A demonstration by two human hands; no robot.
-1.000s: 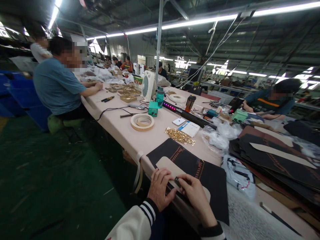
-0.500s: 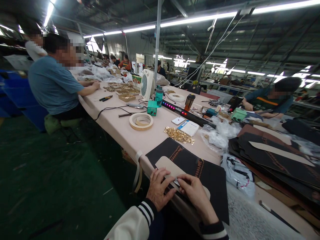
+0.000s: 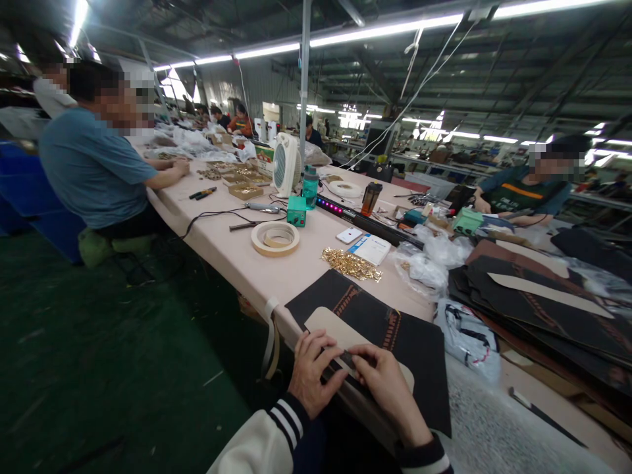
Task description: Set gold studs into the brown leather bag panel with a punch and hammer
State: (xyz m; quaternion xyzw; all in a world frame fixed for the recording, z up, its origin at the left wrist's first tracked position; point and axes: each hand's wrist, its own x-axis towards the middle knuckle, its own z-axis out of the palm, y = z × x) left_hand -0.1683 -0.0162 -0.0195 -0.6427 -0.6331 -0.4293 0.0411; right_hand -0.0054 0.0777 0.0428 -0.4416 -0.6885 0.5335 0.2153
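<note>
A beige rounded-end strip (image 3: 328,322) lies on a black sheet (image 3: 316,289) with two brown laced bands, at the table's front edge. My left hand (image 3: 315,374) rests on the strip, fingers stretched out and thumb apart. Close beside it, my right hand (image 3: 388,385) has its thumb and fingers pinched on a small dark flat piece (image 3: 347,359) over the strip. What exactly this piece is I cannot make out; my fingertips cover part of it.
Behind the sheet lie a heap of gold metal parts (image 3: 350,264), a booklet (image 3: 370,249), a phone (image 3: 349,235) and tape rolls (image 3: 275,238). Stacked dark panels (image 3: 533,303) and a plastic bag (image 3: 467,339) are to the right. Co-workers sit left and far right.
The view has shifted slightly. The small piece at my right fingertips looked pale before and looks dark now. My hands stay in nearly the same place.
</note>
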